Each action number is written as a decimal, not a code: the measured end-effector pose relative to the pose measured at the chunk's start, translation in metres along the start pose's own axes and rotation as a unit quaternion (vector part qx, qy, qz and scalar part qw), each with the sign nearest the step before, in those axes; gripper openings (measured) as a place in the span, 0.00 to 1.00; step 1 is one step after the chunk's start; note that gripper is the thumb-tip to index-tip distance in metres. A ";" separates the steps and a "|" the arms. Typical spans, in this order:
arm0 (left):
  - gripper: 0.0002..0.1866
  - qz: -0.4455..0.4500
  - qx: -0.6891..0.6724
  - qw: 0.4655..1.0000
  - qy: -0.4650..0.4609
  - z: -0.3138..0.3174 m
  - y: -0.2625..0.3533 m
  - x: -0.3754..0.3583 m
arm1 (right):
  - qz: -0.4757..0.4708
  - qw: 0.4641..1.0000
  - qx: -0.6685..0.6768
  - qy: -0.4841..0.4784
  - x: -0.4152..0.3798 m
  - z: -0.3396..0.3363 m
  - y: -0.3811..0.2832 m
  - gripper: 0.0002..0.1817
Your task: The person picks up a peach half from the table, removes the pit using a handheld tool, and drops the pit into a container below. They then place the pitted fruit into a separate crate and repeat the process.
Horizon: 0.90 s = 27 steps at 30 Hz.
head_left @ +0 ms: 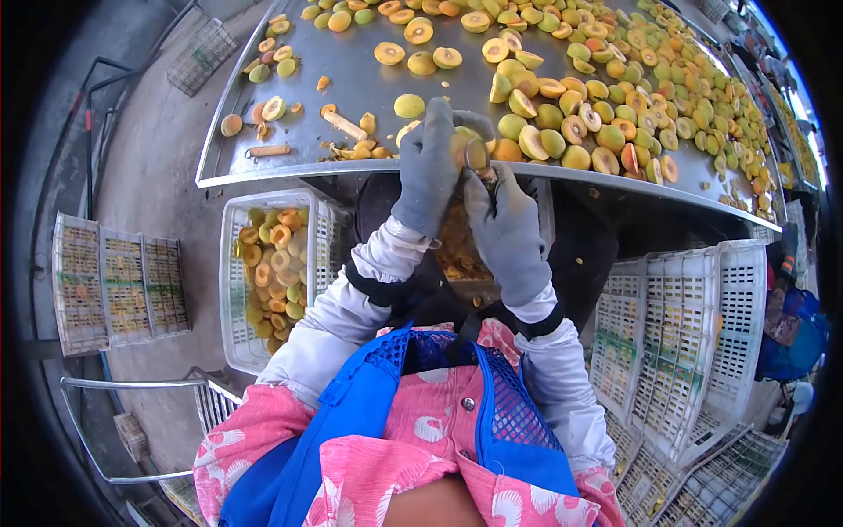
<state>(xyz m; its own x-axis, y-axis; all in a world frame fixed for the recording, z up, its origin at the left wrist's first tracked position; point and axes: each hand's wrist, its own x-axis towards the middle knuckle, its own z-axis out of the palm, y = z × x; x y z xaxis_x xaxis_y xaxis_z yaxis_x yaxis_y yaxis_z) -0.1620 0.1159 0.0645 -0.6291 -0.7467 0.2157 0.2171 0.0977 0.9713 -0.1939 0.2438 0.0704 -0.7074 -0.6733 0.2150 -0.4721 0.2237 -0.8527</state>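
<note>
My left hand [428,167], in a grey glove, is closed around a yellow-green peach [464,140] just above the front edge of the metal table. My gloved right hand [507,230] presses up against that fruit from the right. Its fingers are closed on a small tool [477,158] with a curved metal end, mostly hidden by the fingers and the peach. Cut peach halves [531,140] lie close beyond both hands. To the left on the tabletop are a wooden-handled tool [344,123] and a second, shorter one [268,151].
Many peaches and halves cover the metal table [351,75], densest at right. Below its edge, a white crate [230,290] holds pitted halves. A container [461,255] with scraps sits under my hands. Crates stand left [123,281] and right [672,342]. Another person [795,325] is at far right.
</note>
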 end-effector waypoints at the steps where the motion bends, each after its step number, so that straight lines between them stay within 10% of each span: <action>1: 0.29 -0.032 -0.041 0.998 0.021 0.002 0.002 -0.002 | -0.010 1.000 0.012 -0.002 -0.001 -0.002 -0.003 0.14; 8: 0.34 0.034 0.001 0.999 0.043 0.011 0.030 -0.013 | 0.017 0.998 -0.051 -0.019 -0.007 -0.007 -0.015 0.14; 18: 0.37 0.052 0.128 0.990 -0.006 0.013 0.044 -0.017 | 0.056 0.972 0.225 -0.038 -0.015 0.008 -0.013 0.18; 21: 0.27 0.010 -0.002 0.999 -0.030 0.012 0.052 -0.014 | 0.264 0.888 0.357 -0.118 -0.014 -0.015 -0.040 0.16; 27: 0.13 -0.043 -0.148 0.987 -0.038 0.021 0.032 -0.026 | 0.219 0.903 0.358 -0.089 -0.015 -0.011 -0.025 0.16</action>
<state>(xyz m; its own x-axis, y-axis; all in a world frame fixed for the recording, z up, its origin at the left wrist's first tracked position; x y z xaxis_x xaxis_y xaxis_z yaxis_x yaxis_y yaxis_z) -0.1542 0.1522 0.0920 -0.7063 -0.6913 0.1523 0.3623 -0.1681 0.9168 -0.1767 0.2560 0.0938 -0.6183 -0.7476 -0.2424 0.3390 0.0246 -0.9405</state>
